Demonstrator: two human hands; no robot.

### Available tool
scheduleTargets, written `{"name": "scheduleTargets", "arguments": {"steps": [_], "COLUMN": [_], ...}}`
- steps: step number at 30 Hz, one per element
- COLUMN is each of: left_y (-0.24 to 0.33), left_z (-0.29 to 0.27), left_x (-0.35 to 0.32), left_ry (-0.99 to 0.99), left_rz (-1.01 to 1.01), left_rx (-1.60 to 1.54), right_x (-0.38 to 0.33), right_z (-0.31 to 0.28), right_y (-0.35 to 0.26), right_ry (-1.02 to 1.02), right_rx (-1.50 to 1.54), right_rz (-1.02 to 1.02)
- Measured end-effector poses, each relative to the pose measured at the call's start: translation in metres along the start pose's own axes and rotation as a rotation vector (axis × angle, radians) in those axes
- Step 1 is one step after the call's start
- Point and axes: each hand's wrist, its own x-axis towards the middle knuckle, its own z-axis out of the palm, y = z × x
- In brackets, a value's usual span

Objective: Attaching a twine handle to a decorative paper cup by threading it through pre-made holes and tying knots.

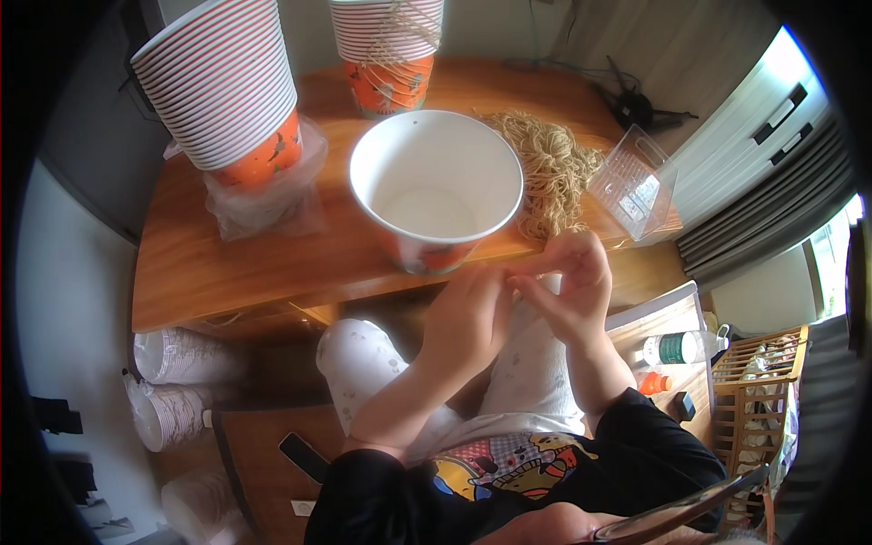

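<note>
Both hands meet over the lap, fingertips pinched on a thin string: left hand [468, 313] and right hand [572, 282] touching. Paper bucket [436, 186] sits upright just beyond on the surface [227, 263] edge; string bundle [549, 168] behind-right, nearer the right hand.

The paper bucket [436, 186] stands on the table [182, 263], cup stack [222, 86] to its left, what seems twine [549, 168] right.
</note>
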Motion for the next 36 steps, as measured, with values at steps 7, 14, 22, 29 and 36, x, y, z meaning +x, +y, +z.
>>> {"name": "scheduleTargets", "arguments": {"steps": [7, 14, 22, 29, 36], "left_y": [0.01, 0.006, -0.011, -0.008, -0.01], "left_z": [-0.002, -0.018, -0.023, -0.025, -0.024], "left_x": [-0.004, -0.005, -0.002, 0.001, 0.003], "left_ry": [0.14, 0.122, 0.253, 0.304, 0.323], "left_rz": [-0.096, -0.114, -0.157, -0.132, -0.149], "left_rx": [-0.157, -0.228, -0.091, -0.009, -0.02], "right_x": [0.003, 0.014, 0.036, 0.033, 0.037], "right_z": [0.0, 0.011, 0.016, 0.022, 0.022], "right_y": [0.003, -0.006, -0.008, 0.002, -0.003], "right_ry": [-0.01, -0.021, 0.026, 0.001, -0.041], "right_rx": [0.066, 0.054, -0.464, -0.428, -0.467], "right_rz": [-0.114, -0.14, -0.329, -0.321, -0.363]}}
